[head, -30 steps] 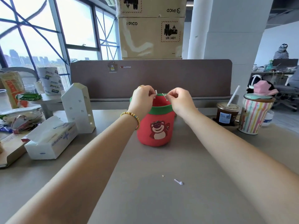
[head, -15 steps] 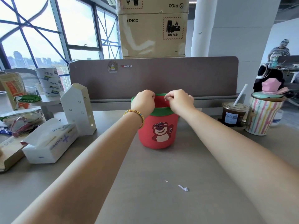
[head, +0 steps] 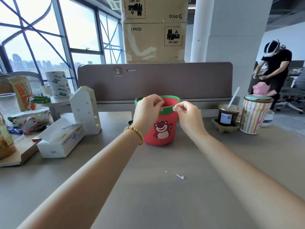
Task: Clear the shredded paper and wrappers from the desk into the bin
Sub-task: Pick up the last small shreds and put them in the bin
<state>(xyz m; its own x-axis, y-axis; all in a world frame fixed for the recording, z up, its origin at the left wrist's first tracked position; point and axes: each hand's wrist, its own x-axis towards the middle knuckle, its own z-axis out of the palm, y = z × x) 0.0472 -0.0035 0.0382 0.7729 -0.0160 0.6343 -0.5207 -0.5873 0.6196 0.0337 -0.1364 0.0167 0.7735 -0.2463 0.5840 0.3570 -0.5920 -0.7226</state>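
Observation:
A red bin [head: 162, 129] with a green rim and a bear picture stands mid-desk. My left hand [head: 146, 111] hovers over the left side of its opening, thumb and forefinger pinched, with nothing visible between them. My right hand [head: 186, 116] is pinched at the bin's right rim. A pale speck shows at its fingertips, too small to tell apart from a nail. A folded white paper scrap [head: 180, 176] and a tiny white fleck [head: 166, 171] lie on the grey desk [head: 148, 204] in front of the bin, between my forearms.
Left of the bin are a white tissue box [head: 61, 141], a white house-shaped ornament [head: 85, 111] and crumpled wrappers [head: 29, 123] on a cardboard box. To the right stand an iced drink [head: 228, 114] and a striped cup [head: 255, 116]. A person stands at far right.
The small white bits at both sets of fingertips a second ago are no longer visible. My hands have drawn slightly apart over the bin, and the view has tilted up.

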